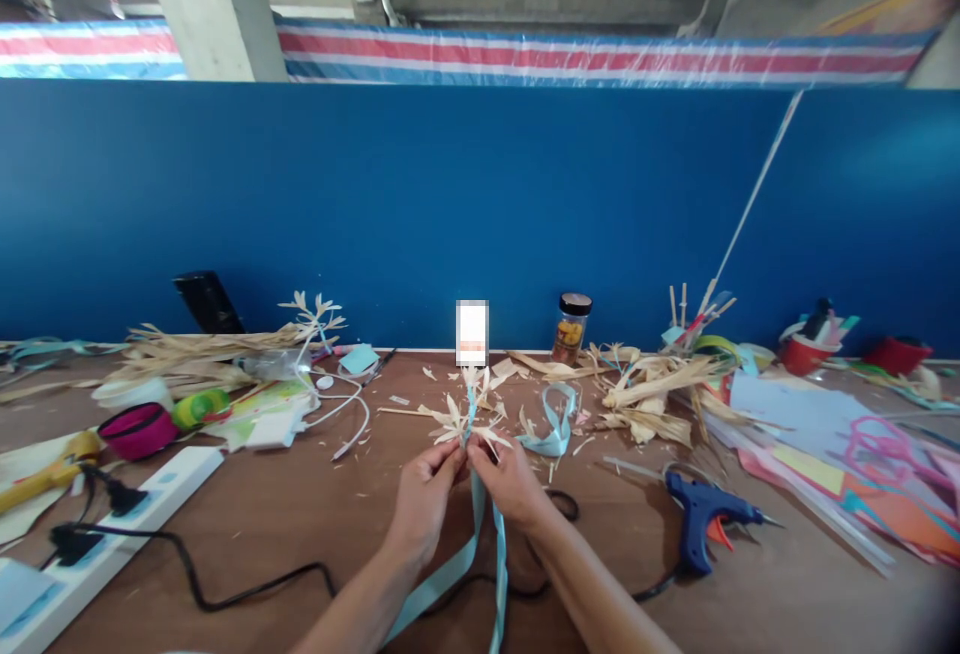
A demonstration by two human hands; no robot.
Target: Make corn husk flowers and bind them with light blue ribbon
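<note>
Over the middle of the table, my left hand (pixel 426 496) and my right hand (pixel 511 486) come together with fingers pinched. Between them is a flower spray of pale dried husk petals (pixel 451 418), its stem wrapped in light blue ribbon. Both hands grip it low on the stem, where my fingertips hide the exact hold. Two lengths of light blue ribbon (pixel 450 574) hang from under my hands towards the front edge. Beyond the right hand lies a loose coil of the same ribbon (pixel 556 434). Small husk scraps are scattered around.
A blue glue gun (pixel 701 519) lies at right, its black cord running under my arms. At left are a power strip (pixel 127 544), magenta tape roll (pixel 136 431) and husk pile (pixel 202 359). A jar (pixel 571 327) stands at the blue partition (pixel 450 194); more husks (pixel 652 389) lie right.
</note>
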